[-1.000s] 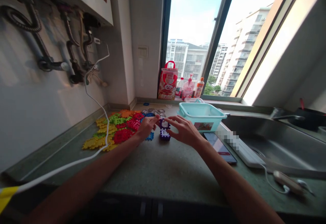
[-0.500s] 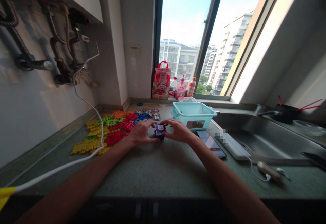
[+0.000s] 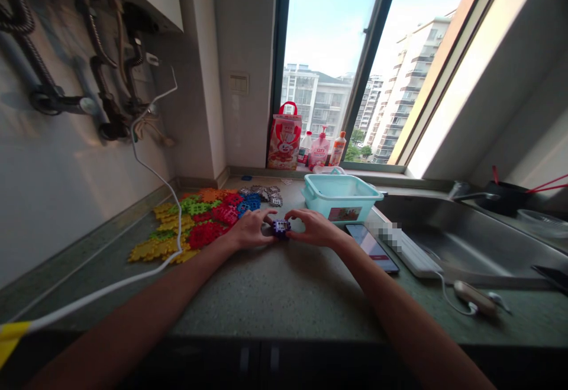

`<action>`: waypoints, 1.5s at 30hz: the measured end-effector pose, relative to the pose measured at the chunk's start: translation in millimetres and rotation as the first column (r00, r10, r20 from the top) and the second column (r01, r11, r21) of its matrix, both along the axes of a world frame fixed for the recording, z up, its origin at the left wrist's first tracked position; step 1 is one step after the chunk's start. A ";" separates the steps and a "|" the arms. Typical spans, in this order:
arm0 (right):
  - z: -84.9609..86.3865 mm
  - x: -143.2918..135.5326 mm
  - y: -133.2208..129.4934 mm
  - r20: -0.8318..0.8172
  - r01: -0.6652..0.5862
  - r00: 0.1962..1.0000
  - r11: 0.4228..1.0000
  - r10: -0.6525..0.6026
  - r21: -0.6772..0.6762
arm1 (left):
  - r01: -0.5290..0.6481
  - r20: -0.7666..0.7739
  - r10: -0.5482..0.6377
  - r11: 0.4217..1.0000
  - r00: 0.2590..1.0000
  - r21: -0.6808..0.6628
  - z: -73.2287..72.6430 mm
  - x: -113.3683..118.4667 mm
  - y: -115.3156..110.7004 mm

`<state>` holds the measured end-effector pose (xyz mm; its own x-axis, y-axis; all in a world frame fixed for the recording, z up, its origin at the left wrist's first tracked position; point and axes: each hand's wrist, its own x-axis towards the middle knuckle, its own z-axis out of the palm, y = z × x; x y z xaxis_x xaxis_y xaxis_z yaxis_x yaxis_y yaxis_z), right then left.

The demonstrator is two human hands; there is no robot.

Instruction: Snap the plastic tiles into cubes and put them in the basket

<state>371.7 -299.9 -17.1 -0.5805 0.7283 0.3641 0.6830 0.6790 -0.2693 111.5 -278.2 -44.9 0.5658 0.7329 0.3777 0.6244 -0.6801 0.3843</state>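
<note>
Between my two hands sits a small stack of purple toothed plastic building pieces (image 3: 281, 228), its top showing a pale window-like grid. My left hand (image 3: 252, 228) is curled against its left side, thumb and fingertips at the edge. From the right, my right hand (image 3: 314, 226) pinches it with thumb and index finger. Left of my hands lie piles of toothed pieces: red ones (image 3: 207, 234), blue ones (image 3: 249, 202), yellow ones (image 3: 153, 249), with green and orange among them. Grey pieces (image 3: 266, 193) lie behind.
A turquoise tub (image 3: 344, 196) stands behind my right hand. A phone (image 3: 371, 247) and a white power strip (image 3: 412, 254) lie beside the sink (image 3: 465, 242). A white cable (image 3: 133, 280) crosses the left side. A red bag and bottles stand at the window.
The view has shifted slightly, moving the scene a little right. The purple stack, tilted with more of its front visible before, now shows lower between my hands with its gridded top facing up.
</note>
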 end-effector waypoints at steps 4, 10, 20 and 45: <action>10.3 5.2 -2.9 0.099 0.130 0.988 0.988 -0.122 -0.084 | -0.036 -0.061 0.041 0.996 0.997 0.077 8.0 -1.4 -3.4; 10.7 -4.5 -9.3 0.335 0.198 0.931 0.972 -0.147 -0.124 | -0.054 -0.186 0.075 0.992 0.980 0.114 13.9 -3.1 -5.9; 8.9 -16.2 -11.4 0.422 0.245 0.880 0.969 -0.219 -0.008 | -0.132 -0.181 0.138 0.990 0.974 0.042 9.2 7.7 -13.2; -4.1 -10.6 0.9 0.250 0.234 0.948 0.964 -0.199 -0.122 | -0.163 -0.187 0.163 0.987 0.969 0.016 15.0 9.0 -17.6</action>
